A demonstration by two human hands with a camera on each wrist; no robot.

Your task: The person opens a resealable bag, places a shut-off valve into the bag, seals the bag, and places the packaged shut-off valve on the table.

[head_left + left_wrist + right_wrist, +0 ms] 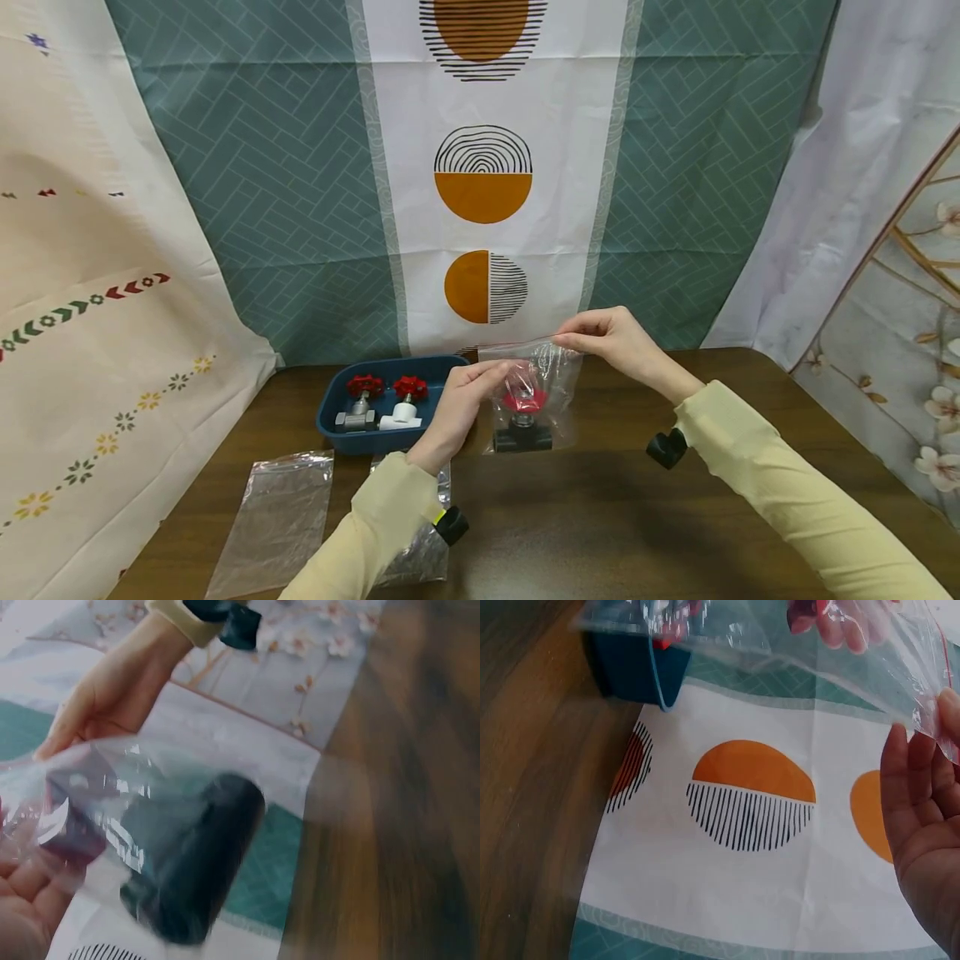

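Note:
A clear zip bag hangs upright above the table, holding a valve with a red handle and a dark grey pipe body. At the bag's upper left side, my left hand pinches the plastic beside the red handle. My right hand pinches the bag's top right corner between thumb and fingers. In the left wrist view the dark body shows through the plastic, blurred. The right wrist view shows my right hand at the red-edged corner of the bag.
Behind my left hand, a blue tray holds a metal valve and a white valve, both with red handles. One flat clear bag lies at the left of the table; another lies partly under my left forearm.

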